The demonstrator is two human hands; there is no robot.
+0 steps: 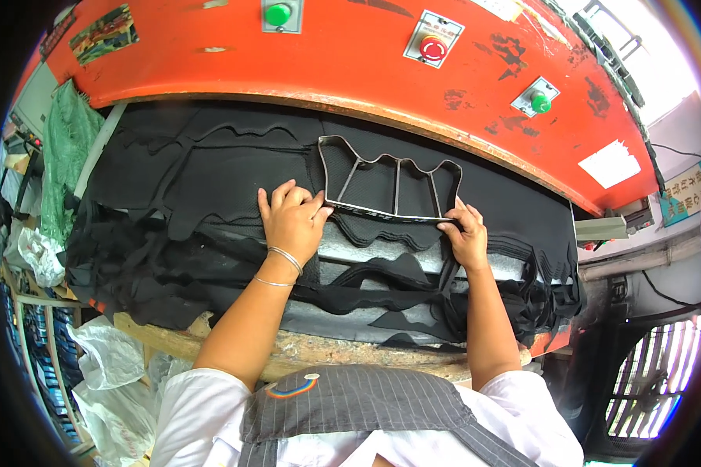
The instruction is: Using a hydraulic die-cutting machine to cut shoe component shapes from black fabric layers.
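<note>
A metal cutting die (398, 187) with a wavy far edge, a straighter near edge and crossbars lies on stacked black fabric (237, 183). My left hand (294, 220) rests on the cloth at the die's near left corner, fingers spread, its thumb side touching the metal. At the near right corner my right hand (468, 236) pinches the die's rim between thumb and fingers. Just nearer than the die, wavy cut edges show in the fabric layers, with grey surface between the strips.
Beyond the fabric stands an orange machine beam (350, 70) with green buttons (540, 102) and a red stop button (433, 48). Black scraps (125, 261) heap up at the left. A worn wooden edge (319, 354) runs along the front. Plastic bags (113, 366) hang at the lower left.
</note>
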